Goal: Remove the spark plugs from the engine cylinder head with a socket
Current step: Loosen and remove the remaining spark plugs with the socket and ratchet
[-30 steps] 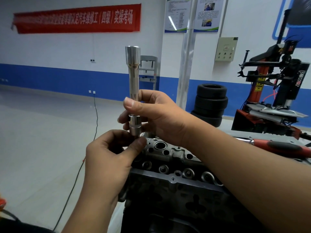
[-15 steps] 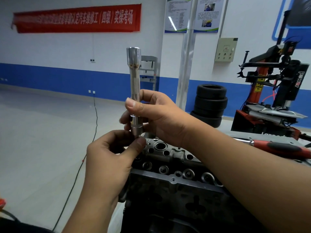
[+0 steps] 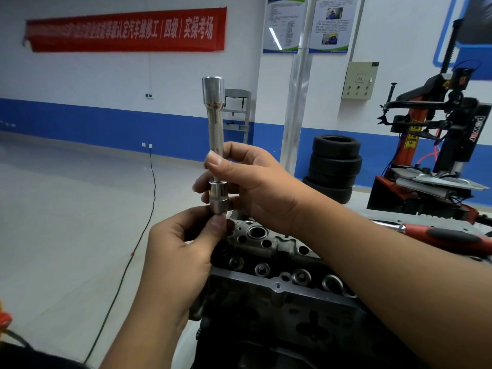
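A long chrome socket [image 3: 215, 123] stands upright above the near-left end of the grey cylinder head [image 3: 269, 251]. My right hand [image 3: 250, 187] grips its shaft, thumb in front. My left hand [image 3: 181, 246] pinches something at the socket's lower end with thumb and fingers; what it pinches is hidden by the fingers. An open round plug well [image 3: 256, 232] shows on the head just right of my left thumb.
A red-handled ratchet wrench [image 3: 439, 237] lies on the far right of the engine block [image 3: 279, 315]. Behind stand a stack of tyres [image 3: 334, 166], a tyre changer [image 3: 439, 155] and a steel pillar [image 3: 298, 89]. A black cable [image 3: 149, 209] runs across the floor at left.
The socket has dropped slightly and its lower end sits closer to my left fingers. Both hands keep their grip.
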Action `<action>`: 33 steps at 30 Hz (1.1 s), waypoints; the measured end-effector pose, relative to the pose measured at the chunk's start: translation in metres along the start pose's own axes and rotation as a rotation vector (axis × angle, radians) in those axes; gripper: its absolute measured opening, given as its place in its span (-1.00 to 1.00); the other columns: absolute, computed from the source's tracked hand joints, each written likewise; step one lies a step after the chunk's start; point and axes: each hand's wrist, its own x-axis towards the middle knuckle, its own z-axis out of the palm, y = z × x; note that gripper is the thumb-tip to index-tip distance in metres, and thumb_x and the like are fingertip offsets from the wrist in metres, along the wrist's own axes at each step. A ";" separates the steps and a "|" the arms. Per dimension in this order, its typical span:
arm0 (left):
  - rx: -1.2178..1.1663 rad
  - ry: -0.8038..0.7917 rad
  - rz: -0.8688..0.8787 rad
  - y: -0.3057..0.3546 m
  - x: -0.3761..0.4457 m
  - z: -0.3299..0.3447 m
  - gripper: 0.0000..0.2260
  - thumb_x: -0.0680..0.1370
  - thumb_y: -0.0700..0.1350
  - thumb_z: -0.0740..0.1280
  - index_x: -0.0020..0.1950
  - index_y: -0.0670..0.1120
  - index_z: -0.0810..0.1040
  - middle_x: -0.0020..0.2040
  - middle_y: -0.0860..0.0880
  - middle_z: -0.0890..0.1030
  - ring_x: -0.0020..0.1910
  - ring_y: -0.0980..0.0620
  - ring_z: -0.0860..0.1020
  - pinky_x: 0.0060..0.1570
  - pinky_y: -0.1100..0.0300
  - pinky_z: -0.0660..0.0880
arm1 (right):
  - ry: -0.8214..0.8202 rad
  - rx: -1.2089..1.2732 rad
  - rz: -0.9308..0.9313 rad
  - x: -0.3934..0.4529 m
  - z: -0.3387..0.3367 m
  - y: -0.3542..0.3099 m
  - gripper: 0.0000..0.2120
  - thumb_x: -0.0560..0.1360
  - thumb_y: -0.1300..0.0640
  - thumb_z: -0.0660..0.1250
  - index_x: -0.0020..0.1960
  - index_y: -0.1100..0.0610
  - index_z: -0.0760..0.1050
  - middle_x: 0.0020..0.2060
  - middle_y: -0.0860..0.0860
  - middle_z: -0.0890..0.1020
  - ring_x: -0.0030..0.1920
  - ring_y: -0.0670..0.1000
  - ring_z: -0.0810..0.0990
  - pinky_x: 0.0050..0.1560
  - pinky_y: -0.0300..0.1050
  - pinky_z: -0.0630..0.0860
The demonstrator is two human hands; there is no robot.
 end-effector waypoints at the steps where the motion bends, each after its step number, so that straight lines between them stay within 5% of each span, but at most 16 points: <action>1: 0.011 -0.004 -0.019 -0.001 0.001 0.000 -0.75 0.62 -0.10 0.41 -0.10 0.23 0.77 -0.13 0.03 0.78 -0.10 0.03 0.76 0.03 -0.04 0.61 | 0.003 0.000 -0.001 0.000 0.000 0.000 -0.86 0.62 0.06 0.35 -0.08 0.08 0.51 -0.15 0.12 0.71 -0.16 0.08 0.66 -0.15 -0.05 0.61; 11: 0.052 0.063 0.014 -0.002 0.001 -0.002 -0.69 0.51 -0.18 0.54 -0.19 0.28 0.73 -0.19 0.10 0.75 -0.22 0.14 0.72 -0.13 0.13 0.57 | -0.003 -0.010 0.028 0.001 0.000 -0.001 -0.80 0.57 -0.03 0.37 -0.05 0.11 0.59 -0.14 0.10 0.71 -0.14 0.06 0.65 -0.11 -0.04 0.61; 16: 0.077 0.052 0.024 -0.003 0.002 -0.001 -0.74 0.44 -0.06 0.59 -0.15 0.35 0.71 -0.23 0.13 0.74 -0.35 0.11 0.67 -0.43 0.37 0.47 | -0.011 -0.023 0.029 0.000 0.000 -0.002 -0.81 0.56 -0.02 0.37 -0.06 0.11 0.59 -0.15 0.09 0.72 -0.16 0.06 0.64 -0.11 -0.05 0.61; 20: 0.023 0.018 0.023 0.000 0.000 -0.001 -0.86 0.39 0.11 0.50 -0.09 0.32 0.75 -0.16 0.09 0.77 -0.20 0.05 0.73 -0.15 0.11 0.59 | -0.017 -0.024 0.024 0.000 0.001 -0.002 -0.82 0.56 -0.01 0.36 -0.07 0.11 0.57 -0.15 0.10 0.71 -0.17 0.04 0.65 -0.11 -0.06 0.61; 23: 0.073 -0.009 0.017 0.000 -0.001 -0.002 -0.75 0.58 -0.09 0.46 -0.07 0.31 0.75 -0.14 0.07 0.78 -0.10 0.04 0.75 0.05 -0.06 0.63 | -0.012 -0.023 0.025 0.000 0.001 -0.002 -0.81 0.57 0.00 0.36 -0.05 0.13 0.57 -0.15 0.10 0.71 -0.17 0.06 0.65 -0.12 -0.06 0.61; 30: 0.064 0.113 0.022 0.000 -0.001 0.001 -0.78 0.35 -0.05 0.64 -0.12 0.24 0.72 -0.21 0.09 0.75 -0.22 -0.06 0.71 -0.15 0.03 0.63 | -0.034 -0.051 0.020 -0.001 0.001 -0.002 -0.85 0.56 0.03 0.38 -0.05 0.12 0.59 -0.14 0.10 0.71 -0.18 0.01 0.64 -0.11 -0.07 0.59; 33: 0.031 0.039 0.012 0.003 -0.003 0.000 -0.82 0.38 0.04 0.54 -0.07 0.29 0.74 -0.16 0.10 0.77 -0.16 0.07 0.74 -0.05 0.03 0.60 | -0.035 -0.045 0.021 -0.001 0.001 -0.002 -0.86 0.54 0.04 0.40 -0.09 0.11 0.59 -0.15 0.10 0.71 -0.19 0.02 0.64 -0.15 -0.08 0.60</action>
